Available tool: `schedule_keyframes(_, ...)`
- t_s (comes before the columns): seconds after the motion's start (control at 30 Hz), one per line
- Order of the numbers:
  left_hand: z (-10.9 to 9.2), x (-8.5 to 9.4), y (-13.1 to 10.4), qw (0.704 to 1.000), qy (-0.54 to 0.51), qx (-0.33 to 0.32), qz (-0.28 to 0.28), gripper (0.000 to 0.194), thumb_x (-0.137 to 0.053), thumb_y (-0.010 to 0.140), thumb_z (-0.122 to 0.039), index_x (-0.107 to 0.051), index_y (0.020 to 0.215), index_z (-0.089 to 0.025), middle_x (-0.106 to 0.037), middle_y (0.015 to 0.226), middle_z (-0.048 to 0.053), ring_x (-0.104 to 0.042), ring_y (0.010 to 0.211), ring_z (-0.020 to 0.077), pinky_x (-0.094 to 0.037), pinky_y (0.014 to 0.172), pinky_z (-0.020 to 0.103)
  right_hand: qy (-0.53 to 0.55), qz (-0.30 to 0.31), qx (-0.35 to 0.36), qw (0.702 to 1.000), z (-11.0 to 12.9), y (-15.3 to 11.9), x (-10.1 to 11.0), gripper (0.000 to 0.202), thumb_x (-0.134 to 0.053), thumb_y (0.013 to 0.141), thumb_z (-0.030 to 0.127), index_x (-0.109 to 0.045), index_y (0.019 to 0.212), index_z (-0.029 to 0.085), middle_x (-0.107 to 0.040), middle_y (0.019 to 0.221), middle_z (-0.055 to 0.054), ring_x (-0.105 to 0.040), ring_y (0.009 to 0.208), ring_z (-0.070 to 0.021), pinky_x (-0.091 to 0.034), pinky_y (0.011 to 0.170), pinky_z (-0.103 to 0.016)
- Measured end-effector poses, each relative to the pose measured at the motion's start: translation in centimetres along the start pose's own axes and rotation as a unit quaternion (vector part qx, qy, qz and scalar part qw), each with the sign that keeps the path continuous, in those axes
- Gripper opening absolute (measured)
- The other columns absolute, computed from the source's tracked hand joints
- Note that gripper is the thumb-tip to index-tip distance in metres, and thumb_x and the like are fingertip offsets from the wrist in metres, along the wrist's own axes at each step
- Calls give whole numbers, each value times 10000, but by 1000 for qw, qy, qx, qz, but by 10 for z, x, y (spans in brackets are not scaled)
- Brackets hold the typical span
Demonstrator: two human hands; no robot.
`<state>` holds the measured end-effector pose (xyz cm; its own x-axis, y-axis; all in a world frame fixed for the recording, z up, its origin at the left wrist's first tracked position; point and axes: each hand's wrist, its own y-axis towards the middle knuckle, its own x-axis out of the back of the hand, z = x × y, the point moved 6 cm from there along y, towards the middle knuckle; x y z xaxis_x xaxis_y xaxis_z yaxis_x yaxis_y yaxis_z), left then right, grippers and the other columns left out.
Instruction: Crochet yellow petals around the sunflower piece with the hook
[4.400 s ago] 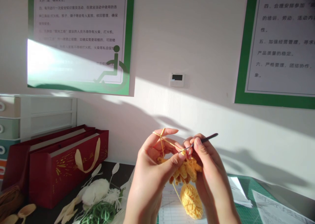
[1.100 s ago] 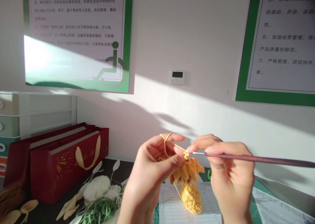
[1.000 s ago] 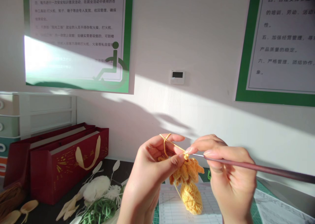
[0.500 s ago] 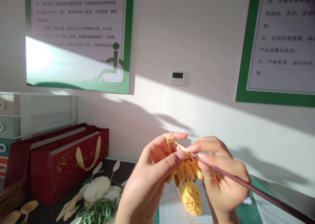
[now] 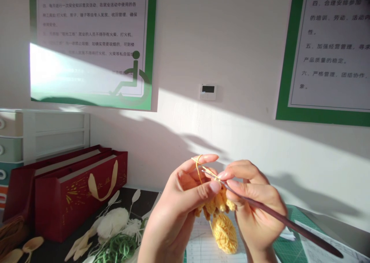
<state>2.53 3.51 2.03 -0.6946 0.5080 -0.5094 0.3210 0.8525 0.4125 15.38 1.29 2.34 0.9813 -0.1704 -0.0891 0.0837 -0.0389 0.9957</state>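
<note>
My left hand [image 5: 185, 193] pinches a yellow crochet piece [image 5: 221, 202] with ruffled, petal-like edges, partly hidden behind the fingers. A strand of yellow yarn loops round my raised left index finger. In my right hand [image 5: 254, 201] is a crochet hook [image 5: 277, 215] with a dark brown handle, gripped between thumb and fingers. Its metal tip points up and left, at the yarn above the piece. Below the hands lies a ball of yellow yarn [image 5: 224, 234] on a printed paper sheet [image 5: 199, 240].
Red gift bags [image 5: 81, 193] and a drawer unit [image 5: 58, 132] stand at the left. White yarn [image 5: 112, 222], green yarn [image 5: 118, 249] and pale crocheted leaf shapes lie on the dark tabletop. A green cutting mat [image 5: 289, 247] extends to the right, with papers on it.
My right hand has shifted slightly left and tilted the crochet hook, so its tip reaches further past my left thumb and the handle's end now shows. The crochet piece has turned slightly.
</note>
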Motion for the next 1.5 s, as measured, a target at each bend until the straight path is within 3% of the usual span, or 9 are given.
schedule_keyframes(0.3, -3, -1, -1, 999, 31, -13, -29, 531, -933, 664, -156, -714, 1147, -171, -738, 770, 45, -680, 684, 162, -519, 673, 262, 49, -78, -78, 993, -11, -8, -4, 178, -676, 903, 155, -679, 993, 309, -640, 915, -15, -619, 834, -200, -508, 693, -378)
schedule_keyframes(0.5, -7, 1, -4, 994, 60, -53, -68, 582, -926, 664, -145, -707, 1202, -184, -695, 743, 10, -609, 630, 121, -469, 577, 208, -43, -38, 9, 998, -2, -4, -7, 334, -668, 834, 27, -668, 1058, 275, -630, 882, -5, -618, 817, -189, -520, 718, -386)
schedule_keyframes(0.73, -10, -2, -7, 992, 75, -73, -77, 689, -893, 701, -138, -651, 1339, -237, -662, 724, -2, -567, 585, 110, -438, 523, 192, -35, -85, 20, 996, 8, -1, -4, 328, -592, 846, -32, -655, 1087, 181, -678, 870, -35, -650, 803, -195, -565, 727, -410)
schedule_keyframes(0.97, -8, -1, -4, 994, 73, -49, -63, 713, -911, 691, -165, -644, 1348, -230, -673, 751, 10, -580, 615, 114, -475, 556, 204, -38, -73, -17, 996, 12, 2, -2, 279, -586, 866, -28, -638, 1052, 174, -653, 857, -28, -656, 817, -171, -557, 735, -356)
schedule_keyframes(1.17, -9, -2, -3, 994, 74, -50, -70, 666, -929, 665, -172, -679, 1282, -191, -674, 722, 9, -593, 604, 115, -464, 535, 197, -7, -137, -68, 988, 13, 6, 5, 153, -528, 954, 67, -614, 994, 187, -584, 778, -1, -660, 778, -170, -541, 708, -347)
schedule_keyframes(1.5, -9, 1, -1, 995, 75, -27, -68, 579, -940, 645, -160, -739, 1185, -208, -685, 738, 4, -611, 588, 110, -471, 521, 198, 1, -139, -94, 986, 12, 5, 5, 120, -537, 970, 104, -609, 969, 200, -565, 773, 12, -614, 737, -149, -521, 712, -348)
